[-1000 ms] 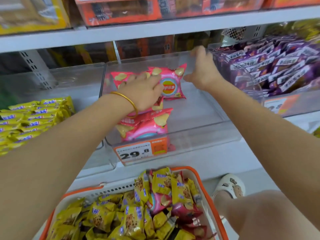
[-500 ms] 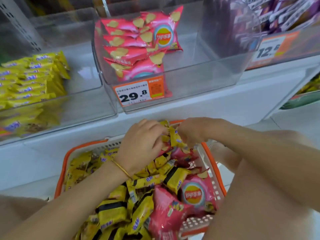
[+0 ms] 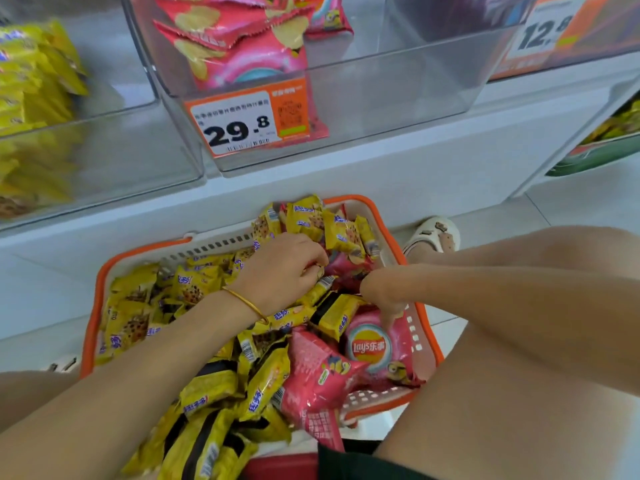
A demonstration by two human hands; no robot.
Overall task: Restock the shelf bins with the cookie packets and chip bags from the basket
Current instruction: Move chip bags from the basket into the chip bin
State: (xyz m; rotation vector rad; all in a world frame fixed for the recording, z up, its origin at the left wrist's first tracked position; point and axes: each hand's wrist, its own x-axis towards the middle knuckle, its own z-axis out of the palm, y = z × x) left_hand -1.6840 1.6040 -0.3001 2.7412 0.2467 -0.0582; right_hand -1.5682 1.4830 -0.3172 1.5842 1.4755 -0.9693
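On the shelf (image 3: 346,178), the left bin (image 3: 138,140) holds yellow cookie packets (image 3: 31,64), and the middle bin (image 3: 398,109) holds pink chip bags (image 3: 242,36) behind a 29.8 price tag (image 3: 242,119). Below, in the orange basket (image 3: 92,320) heaped with more packets, the left hand (image 3: 280,271) digs in with curled fingers; whether its grip is clamped on anything, I cannot tell. Just to its right, the right hand (image 3: 381,292) is sunk among the wrappers, one finger down on a pink chip bag (image 3: 372,348), its grip hidden too.
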